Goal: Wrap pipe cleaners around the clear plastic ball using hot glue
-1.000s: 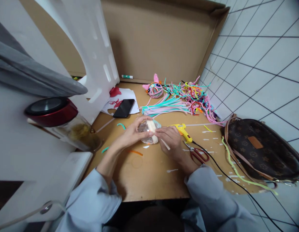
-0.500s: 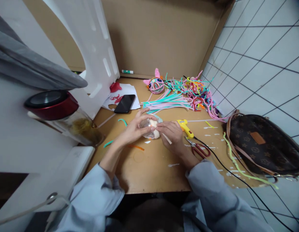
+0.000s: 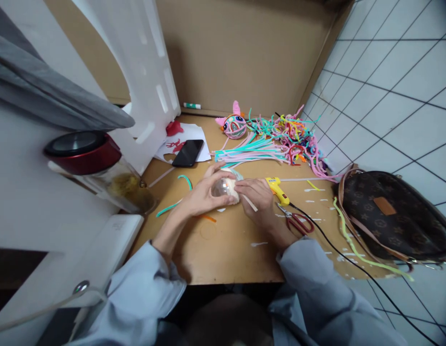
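Note:
Near the middle of the table, my left hand (image 3: 203, 193) curls its thumb and fingers around a clear plastic ball (image 3: 220, 188). Cream-white fuzzy material covers the ball's right part, and a light teal patch shows at its upper right edge. My right hand (image 3: 258, 198) presses its fingertips together against that side. A pale pipe cleaner (image 3: 251, 204) sticks out below those fingers, pinched in them; its other end is hidden. Just right of my right hand lie a yellow hot glue gun (image 3: 278, 191) and red-handled scissors (image 3: 298, 223).
Pink and teal pipe cleaners (image 3: 251, 154) lie behind my hands, beside a tangled colourful heap (image 3: 295, 132) and a decorated ball with pink ears (image 3: 235, 126). A phone (image 3: 188, 153) rests on paper. A glass bottle (image 3: 103, 168) stands left, a brown bag (image 3: 399, 211) right.
My left hand's fingers have shifted a little around the ball, the thumb now lying further along its near side. My right hand stays at the ball's right side. The view has moved slightly.

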A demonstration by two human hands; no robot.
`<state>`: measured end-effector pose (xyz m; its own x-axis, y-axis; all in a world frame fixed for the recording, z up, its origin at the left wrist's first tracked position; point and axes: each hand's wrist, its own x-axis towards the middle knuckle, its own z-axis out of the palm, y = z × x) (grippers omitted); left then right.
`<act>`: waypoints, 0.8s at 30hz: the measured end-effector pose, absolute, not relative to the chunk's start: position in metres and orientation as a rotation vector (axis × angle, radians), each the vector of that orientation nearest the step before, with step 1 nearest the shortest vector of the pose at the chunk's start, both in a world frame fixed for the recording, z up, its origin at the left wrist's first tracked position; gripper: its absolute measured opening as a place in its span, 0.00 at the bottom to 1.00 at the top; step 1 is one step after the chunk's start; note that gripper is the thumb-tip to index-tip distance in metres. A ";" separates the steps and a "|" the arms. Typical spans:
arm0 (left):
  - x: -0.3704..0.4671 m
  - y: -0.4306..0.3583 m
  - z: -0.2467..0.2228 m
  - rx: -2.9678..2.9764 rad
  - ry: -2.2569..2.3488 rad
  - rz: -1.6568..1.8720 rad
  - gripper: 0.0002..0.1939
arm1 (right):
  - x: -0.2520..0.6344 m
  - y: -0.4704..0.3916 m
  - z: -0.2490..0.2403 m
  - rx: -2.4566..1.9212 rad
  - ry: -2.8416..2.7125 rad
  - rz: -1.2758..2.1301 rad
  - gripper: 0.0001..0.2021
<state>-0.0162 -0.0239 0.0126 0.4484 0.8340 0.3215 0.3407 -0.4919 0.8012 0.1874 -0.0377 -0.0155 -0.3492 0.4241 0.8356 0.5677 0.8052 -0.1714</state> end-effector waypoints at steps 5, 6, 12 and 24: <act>-0.015 -0.022 0.007 2.180 0.937 0.934 0.30 | 0.188 -0.038 -0.014 -0.772 -2.009 -0.151 0.11; -0.014 -0.022 0.004 2.200 0.933 0.941 0.32 | 0.188 -0.038 -0.014 -0.773 -2.003 -0.150 0.11; -0.009 -0.022 -0.011 2.263 0.994 1.058 0.44 | 0.186 -0.040 -0.011 -0.760 -1.985 -0.136 0.10; -0.003 -0.023 -0.018 2.314 1.067 1.170 0.32 | 0.185 -0.041 -0.009 -0.811 -1.948 -0.045 0.09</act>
